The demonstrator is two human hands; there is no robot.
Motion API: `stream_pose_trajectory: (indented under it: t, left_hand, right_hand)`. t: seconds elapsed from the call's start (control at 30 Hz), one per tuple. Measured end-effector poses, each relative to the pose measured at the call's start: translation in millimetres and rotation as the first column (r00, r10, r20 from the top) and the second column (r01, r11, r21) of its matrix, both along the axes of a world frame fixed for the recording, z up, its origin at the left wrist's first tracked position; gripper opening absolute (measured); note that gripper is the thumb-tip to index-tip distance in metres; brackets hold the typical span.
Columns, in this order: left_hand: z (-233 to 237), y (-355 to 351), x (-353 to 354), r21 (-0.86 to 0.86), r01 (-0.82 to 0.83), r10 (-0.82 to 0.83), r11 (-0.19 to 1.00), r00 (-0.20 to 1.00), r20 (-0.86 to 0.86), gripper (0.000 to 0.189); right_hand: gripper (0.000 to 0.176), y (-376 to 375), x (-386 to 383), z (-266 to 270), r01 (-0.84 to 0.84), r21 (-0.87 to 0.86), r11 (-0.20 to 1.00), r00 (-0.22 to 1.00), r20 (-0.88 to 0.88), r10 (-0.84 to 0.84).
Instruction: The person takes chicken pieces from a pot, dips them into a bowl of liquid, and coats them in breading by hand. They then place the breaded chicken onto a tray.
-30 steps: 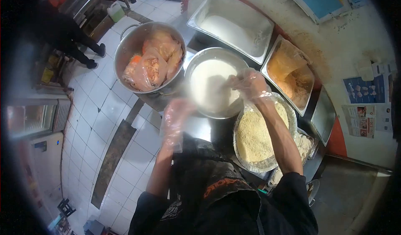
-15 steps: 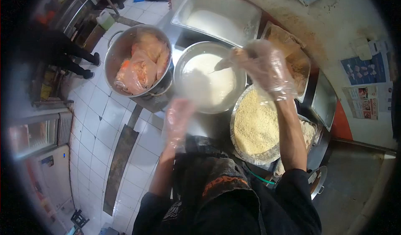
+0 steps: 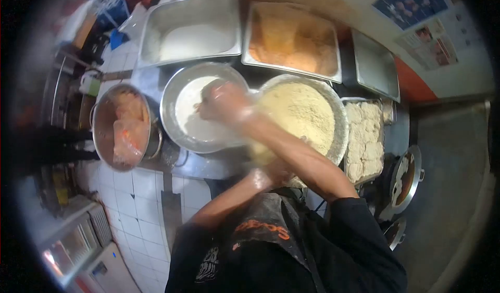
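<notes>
My right hand (image 3: 226, 104), in a clear plastic glove, reaches across to the left over a metal bowl (image 3: 170, 102) of white liquid (image 3: 195, 121). Its fingers look bunched and point down at the liquid; blur hides what is in them. Below my right forearm, my left hand (image 3: 280, 172), also gloved, is at the near edge of a wide metal bowl (image 3: 341, 123) of pale yellow crumbly flour (image 3: 307, 110). The forearm and blur cover its fingers.
A pot (image 3: 96, 131) with raw meat in plastic stands at the left. Along the back are a pan with white powder (image 3: 195, 40), a pan with orange-brown contents (image 3: 291, 43) and another metal pan (image 3: 375, 66). A tray of coated pieces (image 3: 364, 142) lies right; round pots (image 3: 416, 175) stand beyond.
My right hand has swung from the right side to over the white liquid. The left has moved right, under the right forearm, to the flour bowl. The view has turned rightward.
</notes>
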State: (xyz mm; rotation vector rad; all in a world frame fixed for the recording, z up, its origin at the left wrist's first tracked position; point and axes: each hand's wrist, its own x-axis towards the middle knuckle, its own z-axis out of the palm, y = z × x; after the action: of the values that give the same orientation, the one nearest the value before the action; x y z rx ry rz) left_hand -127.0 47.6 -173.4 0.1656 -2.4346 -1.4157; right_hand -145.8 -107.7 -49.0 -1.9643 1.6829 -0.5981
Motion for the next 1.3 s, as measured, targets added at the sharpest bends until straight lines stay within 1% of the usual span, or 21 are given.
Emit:
stream_pose_trajectory:
  t: [0.03, 0.1, 0.13, 0.17, 0.2, 0.23, 0.27, 0.3, 0.33, 0.37, 0.47, 0.5, 0.53, 0.57, 0.63, 0.67, 0.83, 0.93, 0.97, 1.07, 1.3]
  left_hand:
    - [-2.6, 0.1, -9.8, -0.003, 0.03, -0.03, 1.0, 1.0, 0.003, 0.071]
    - [-7.3, -7.7, -28.9, -0.337, 0.114, -0.126, 0.934, 0.992, -0.013, 0.065]
    - [-6.0, -16.0, -38.0, -0.341, 0.134, -0.147, 0.93, 0.989, -0.011, 0.065]
    - [-5.4, -26.3, -46.8, 0.063, 0.204, -0.201, 0.977, 0.978, -0.046, 0.069]
    - [-4.0, -38.2, -54.4, 0.456, 0.251, -0.236, 0.854, 0.967, -0.091, 0.073]
    - [-2.7, -49.2, -60.4, 0.77, 0.263, -0.249, 0.582, 0.958, -0.139, 0.077]
    - [0.0, -60.8, -63.5, 0.77, 0.269, -0.263, 0.578, 0.955, -0.136, 0.077]
    - [2.6, -74.0, -64.8, 0.108, 0.107, -0.121, 0.988, 0.984, 0.13, 0.079]
    - [5.7, -86.8, -67.7, -0.649, 0.001, 0.168, 0.761, 0.966, 0.198, 0.08]
    - [13.8, -99.3, -72.1, -0.648, 0.007, 0.16, 0.761, 0.967, 0.199, 0.08]
    - [27.9, -116.7, -80.8, -0.601, -0.051, 0.286, 0.797, 0.909, 0.302, 0.081]
    - [27.5, -115.5, -83.8, -0.274, -0.076, 0.123, 0.959, 0.979, 0.161, 0.08]
    - [27.3, -113.4, -86.5, 0.085, -0.014, 0.018, 0.996, 0.999, -0.038, 0.078]
    - [27.5, -106.8, -88.1, 0.085, -0.018, 0.021, 0.996, 0.999, -0.039, 0.078]
    - [24.2, -84.1, -83.2, -0.295, -0.01, -0.012, 0.955, 0.997, -0.071, 0.066]
    - [21.8, -74.0, -81.4, -0.311, 0.011, -0.037, 0.95, 0.996, -0.076, 0.066]
    - [6.2, -14.2, -58.6, 0.016, 0.161, -0.158, 0.987, 0.981, -0.113, 0.063]
    - [1.0, 6.1, -41.1, 0.134, 0.162, -0.149, 0.978, 0.984, -0.098, 0.062]
    - [-0.2, 10.3, -34.7, 0.168, 0.156, -0.142, 0.973, 0.985, -0.094, 0.062]
    - [-4.3, 12.4, -16.3, 0.281, 0.129, -0.112, 0.951, 0.991, -0.076, 0.06]
    - [-5.9, 8.0, 17.4, 0.602, 0.075, -0.014, 0.795, 0.994, -0.106, 0.057]
  right_hand:
    - [0.034, 3.8, 4.2, 0.0, 0.03, -0.003, 1.0, 1.0, 0.003, -0.03]
    - [0.034, 10.3, 6.3, 1.1, 0.001, -0.085, 0.996, 0.999, 0.053, 0.004]
    - [0.034, 13.0, 6.8, 2.4, -0.005, -0.11, 0.994, 0.998, 0.062, 0.012]
    - [0.034, 14.0, 6.6, 3.4, -0.005, -0.129, 0.992, 0.998, 0.066, 0.013]
    - [0.034, 14.6, 5.9, 4.3, -0.004, -0.144, 0.99, 0.997, 0.07, 0.015]
    - [0.033, 14.1, 5.7, 4.9, -0.004, -0.152, 0.988, 0.997, 0.075, 0.016]
    - [0.033, 15.9, 3.0, 5.6, -0.003, -0.157, 0.988, 0.997, 0.079, 0.015]
    - [0.033, 16.2, 2.9, 6.3, -0.001, -0.163, 0.987, 0.997, 0.081, 0.014]
    - [0.033, 16.2, 1.7, 5.4, 0.002, -0.165, 0.986, 0.997, 0.083, 0.012]
    - [0.033, 15.6, 0.9, 5.9, 0.005, -0.166, 0.986, 0.996, 0.085, 0.01]
    - [0.032, 14.2, -1.3, 5.7, 0.006, -0.168, 0.986, 0.996, 0.088, 0.009]
    - [0.032, 13.4, -1.8, 6.4, 0.007, -0.168, 0.986, 0.996, 0.089, 0.008]
    - [0.032, 11.9, -2.3, 6.9, 0.007, -0.168, 0.986, 0.996, 0.089, 0.009]
    - [0.032, 11.7, -2.4, 7.7, 0.005, -0.169, 0.986, 0.996, 0.089, 0.01]
    - [0.032, 9.3, -2.6, 8.4, 0.002, -0.171, 0.985, 0.996, 0.088, 0.013]
    - [0.032, 7.9, -2.5, 8.4, 0.001, -0.173, 0.985, 0.996, 0.09, 0.015]
    - [0.031, 1.9, 5.7, 7.5, -0.002, -0.157, 0.988, 0.995, 0.097, 0.018]
    - [0.031, 4.8, -0.3, 10.5, -0.003, -0.082, 0.997, 0.979, 0.203, 0.02]
    - [0.033, 1.5, -1.7, 15.1, -0.055, 0.033, 0.998, 0.987, 0.156, 0.05]
    - [0.032, -0.7, -4.6, 16.1, -0.063, 0.055, 0.996, 0.983, 0.178, 0.053]
    - [0.041, -0.5, -3.3, 35.1, 0.001, 0.206, 0.979, 0.99, 0.135, -0.03]
